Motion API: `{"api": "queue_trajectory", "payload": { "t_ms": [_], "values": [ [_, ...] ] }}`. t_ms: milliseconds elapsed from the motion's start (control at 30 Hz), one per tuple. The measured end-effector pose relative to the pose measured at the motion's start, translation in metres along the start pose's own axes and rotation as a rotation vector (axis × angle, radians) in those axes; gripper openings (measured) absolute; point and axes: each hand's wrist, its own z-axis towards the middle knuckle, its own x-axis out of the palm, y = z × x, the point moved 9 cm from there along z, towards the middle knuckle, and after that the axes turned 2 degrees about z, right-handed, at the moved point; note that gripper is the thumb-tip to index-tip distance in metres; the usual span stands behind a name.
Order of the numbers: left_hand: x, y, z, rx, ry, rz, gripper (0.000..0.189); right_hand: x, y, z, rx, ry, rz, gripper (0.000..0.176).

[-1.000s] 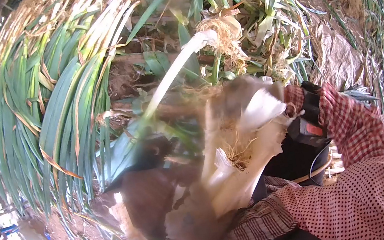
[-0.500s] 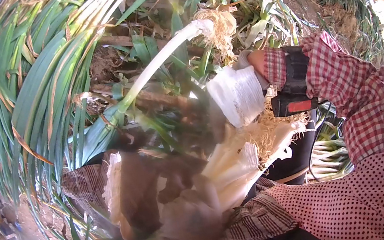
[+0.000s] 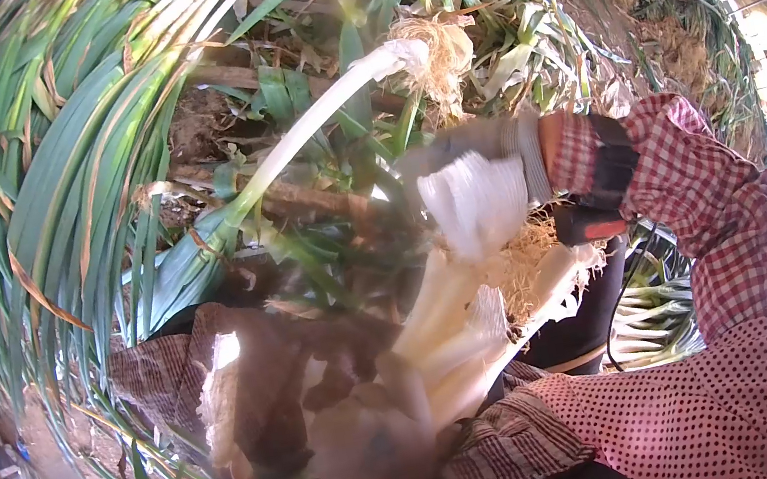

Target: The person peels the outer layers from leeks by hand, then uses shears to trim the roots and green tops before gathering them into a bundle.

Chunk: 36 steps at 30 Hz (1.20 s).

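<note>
A pale bundle of leeks (image 3: 454, 329), with shaggy brown roots at its right end, lies across my lap. My left hand (image 3: 369, 455), gloved and blurred, is around the lower end of this bundle. Above the roots is my right hand (image 3: 454, 146), in a grey glove with a striped knit cuff, its fingers smeared and partly covered. A white ribbed piece (image 3: 477, 203) overlaps it in this view. Farther forward, a single leek (image 3: 315, 134) lies slanted, its root tuft at the upper right and its green leaves toward the left.
A big heap of green leek leaves (image 3: 71, 190) fills the left side. Trimmed leaves (image 3: 513, 45) litter the soil ahead. More white stems (image 3: 661, 320) lie by my right side. A black device with a red patch (image 3: 594, 222) sits at my right wrist.
My right hand and forearm have shifted slightly, and more of the grey glove shows above the white piece. My left hand stays at the bundle; the single leek lies as before.
</note>
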Motion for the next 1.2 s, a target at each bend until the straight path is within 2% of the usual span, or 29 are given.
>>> {"api": "queue_trajectory", "payload": {
  "t_ms": [33, 67, 100, 133, 167, 233, 333, 433, 533, 567, 667, 767, 867, 967, 1067, 1167, 1200],
  "values": [
    [0.000, -0.001, 0.000, 0.004, 0.004, 0.037, 0.093, -0.017, -0.005, -0.001, -0.008, -0.023, -0.286, 0.020],
    [0.000, -0.002, 0.000, 0.011, 0.007, 0.074, 0.094, -0.035, -0.021, -0.011, 0.083, -0.141, -0.480, 0.022],
    [-0.001, 0.000, 0.001, 0.001, 0.002, 0.077, 0.094, -0.053, -0.037, -0.023, 0.197, -0.243, -0.660, 0.023],
    [0.000, 0.002, 0.001, -0.013, -0.002, 0.075, 0.094, -0.078, -0.044, -0.040, 0.401, -0.435, -0.738, 0.026],
    [0.001, 0.002, 0.000, -0.024, -0.002, 0.067, 0.094, -0.080, -0.051, -0.048, 0.460, -0.397, -0.592, 0.026],
    [0.006, 0.004, 0.001, -0.036, 0.018, 0.009, 0.094, -0.081, -0.013, -0.064, 0.591, -0.322, -0.295, 0.028],
    [0.008, 0.003, 0.005, -0.031, 0.003, -0.027, 0.092, -0.054, 0.040, -0.037, 0.013, -0.414, -0.173, 0.037],
    [0.007, 0.001, 0.006, -0.028, 0.041, -0.025, 0.091, -0.012, 0.065, -0.022, 0.189, -0.037, -0.536, 0.044],
    [0.006, 0.002, 0.006, -0.031, 0.044, -0.038, 0.091, 0.015, 0.063, -0.016, 0.447, 0.320, -0.459, 0.048],
    [0.006, 0.003, 0.006, -0.036, 0.033, -0.048, 0.091, 0.018, 0.064, -0.018, 0.396, 0.214, -0.373, 0.040],
    [0.004, 0.006, 0.006, -0.029, -0.014, -0.049, 0.092, 0.028, 0.083, -0.015, 0.110, -0.105, -0.440, 0.032],
    [0.004, 0.007, 0.005, -0.044, 0.077, -0.008, 0.089, 0.032, 0.084, -0.014, 0.157, -0.107, -0.185, 0.023],
    [0.005, 0.008, 0.004, -0.051, 0.083, -0.026, 0.087, 0.026, 0.087, -0.013, 0.132, -0.264, -0.354, 0.016],
    [-0.001, 0.007, 0.003, -0.054, 0.032, 0.029, 0.087, 0.005, 0.088, -0.024, 0.304, -0.266, -0.519, 0.014],
    [-0.003, 0.009, 0.003, -0.053, 0.004, -0.008, 0.084, 0.025, 0.084, -0.018, 0.204, -0.143, -0.364, 0.015],
    [0.002, 0.010, 0.004, -0.042, 0.022, -0.032, 0.080, 0.031, 0.085, -0.013, 0.233, -0.033, -0.309, 0.015],
    [0.000, 0.010, 0.004, -0.041, 0.009, -0.024, 0.078, 0.028, 0.089, -0.010, 0.192, -0.082, -0.361, 0.013]
  ]
}}
